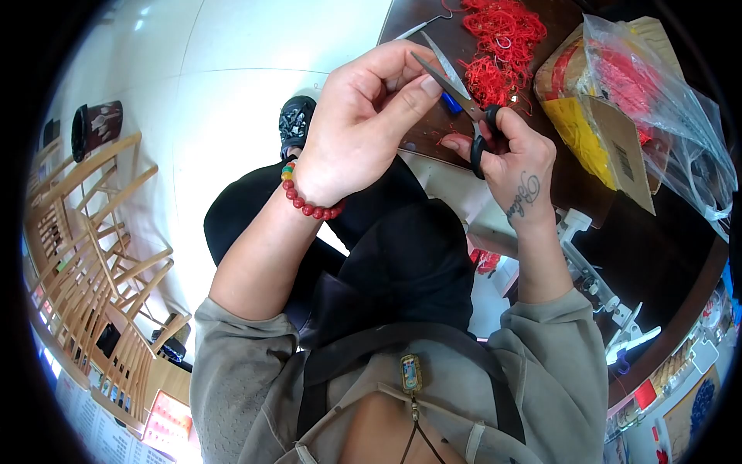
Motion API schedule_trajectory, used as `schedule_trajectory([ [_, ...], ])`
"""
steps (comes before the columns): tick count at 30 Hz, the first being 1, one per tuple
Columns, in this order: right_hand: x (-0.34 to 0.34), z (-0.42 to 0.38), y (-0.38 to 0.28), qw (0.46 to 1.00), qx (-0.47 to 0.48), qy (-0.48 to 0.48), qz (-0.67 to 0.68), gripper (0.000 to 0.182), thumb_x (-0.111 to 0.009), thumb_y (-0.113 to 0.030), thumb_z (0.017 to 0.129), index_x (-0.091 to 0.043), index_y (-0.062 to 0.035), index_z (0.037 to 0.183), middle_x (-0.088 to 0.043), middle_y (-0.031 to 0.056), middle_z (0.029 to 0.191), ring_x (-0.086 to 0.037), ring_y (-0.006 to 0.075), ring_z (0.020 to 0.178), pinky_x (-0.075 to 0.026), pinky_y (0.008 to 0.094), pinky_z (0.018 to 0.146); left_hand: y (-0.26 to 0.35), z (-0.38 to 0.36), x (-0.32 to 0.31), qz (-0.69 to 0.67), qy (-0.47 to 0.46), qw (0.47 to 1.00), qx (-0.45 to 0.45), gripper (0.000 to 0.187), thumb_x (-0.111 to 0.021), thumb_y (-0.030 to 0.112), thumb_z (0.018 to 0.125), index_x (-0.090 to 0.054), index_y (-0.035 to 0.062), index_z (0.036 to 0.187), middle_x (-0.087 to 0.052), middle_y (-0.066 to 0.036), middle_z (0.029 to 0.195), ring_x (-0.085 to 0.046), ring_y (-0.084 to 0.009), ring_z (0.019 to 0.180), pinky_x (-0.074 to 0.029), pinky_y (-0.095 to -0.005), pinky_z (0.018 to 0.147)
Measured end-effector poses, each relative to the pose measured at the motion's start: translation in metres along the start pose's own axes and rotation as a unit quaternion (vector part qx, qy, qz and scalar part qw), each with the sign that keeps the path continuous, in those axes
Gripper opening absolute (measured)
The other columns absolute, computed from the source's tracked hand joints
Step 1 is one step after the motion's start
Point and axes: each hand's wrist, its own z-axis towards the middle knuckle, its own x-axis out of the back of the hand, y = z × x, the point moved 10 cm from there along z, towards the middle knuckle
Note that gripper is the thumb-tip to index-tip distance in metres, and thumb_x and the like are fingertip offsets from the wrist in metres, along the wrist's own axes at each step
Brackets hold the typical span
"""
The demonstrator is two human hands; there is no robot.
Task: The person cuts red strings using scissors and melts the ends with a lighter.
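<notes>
My right hand (529, 155) has its thumb and fingers through the black handles of a pair of scissors (456, 87). The two metal blades stand apart, with their tips beside the fingertips of my left hand (359, 116). That hand is closed in a pinch, its thumb pressed toward the curled fingers; anything between them is too small or hidden to make out. Just beyond the blades lies a tangled heap of red cord (506, 50) on the dark table (560, 19). A blue object (450, 103) shows partly behind the scissors.
A thin metal hook tool (417, 28) lies at the table's edge. To the right stand an opened cardboard box (622, 151) and a clear plastic bag (672, 85) with red material. Wooden chairs (100, 255) are at the left, on a pale tiled floor (224, 46).
</notes>
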Motion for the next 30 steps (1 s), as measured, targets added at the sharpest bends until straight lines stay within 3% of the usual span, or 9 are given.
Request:
schedule_trajectory([
  [5,0.000,0.002,-0.002,1.000,0.014,-0.005,-0.009,0.043,-0.086,-0.023,0.064,-0.049,-0.0011,0.068,-0.052,0.0106,0.059,-0.050,0.0234,0.051,-0.044,0.0319,0.051,-0.005,0.001,-0.001,-0.045,0.005,0.999,0.023,0.015,-0.051,0.007,0.096,-0.056,0.0016,0.108,-0.060,0.001,0.092,-0.053,-0.0041,0.085,-0.043,-0.0199,0.079],
  [11,-0.002,0.004,-0.004,1.000,0.006,-0.014,-0.004,0.044,-0.086,-0.024,0.064,-0.049,-0.0008,0.069,-0.053,0.0112,0.059,-0.050,0.0238,0.051,-0.044,0.0320,0.051,-0.007,0.001,0.002,-0.068,-0.021,0.997,-0.006,0.016,-0.049,0.005,0.097,-0.058,-0.0021,0.109,-0.065,-0.004,0.099,-0.058,-0.0063,0.091,-0.047,-0.0213,0.082],
  [24,-0.006,0.005,-0.003,0.999,0.015,-0.030,-0.001,0.047,-0.086,-0.028,0.064,-0.048,-0.0016,0.064,-0.052,0.0107,0.055,-0.051,0.0230,0.048,-0.045,0.0303,0.050,-0.012,0.002,0.005,-0.074,-0.001,0.997,0.016,0.013,-0.051,0.007,0.097,-0.058,-0.0011,0.104,-0.065,-0.001,0.096,-0.058,-0.0046,0.087,-0.047,-0.0204,0.079],
  [27,-0.006,0.004,0.005,1.000,0.015,-0.009,0.005,0.045,-0.086,-0.028,0.064,-0.050,-0.0011,0.063,-0.051,0.0105,0.054,-0.049,0.0208,0.047,-0.044,0.0299,0.049,-0.013,0.001,0.005,-0.069,0.012,0.997,0.023,0.012,-0.052,0.008,0.097,-0.059,-0.0007,0.102,-0.064,0.000,0.094,-0.057,-0.0041,0.085,-0.046,-0.0197,0.078],
  [30,-0.016,0.004,0.014,0.995,-0.052,-0.065,0.053,0.043,-0.086,-0.026,0.066,-0.051,-0.0006,0.063,-0.050,0.0071,0.053,-0.045,0.0151,0.048,-0.041,0.0276,0.049,-0.014,0.001,0.006,-0.066,0.018,0.997,0.028,0.012,-0.053,0.010,0.097,-0.059,-0.0003,0.101,-0.064,0.001,0.091,-0.056,-0.0036,0.084,-0.046,-0.0192,0.077],
])
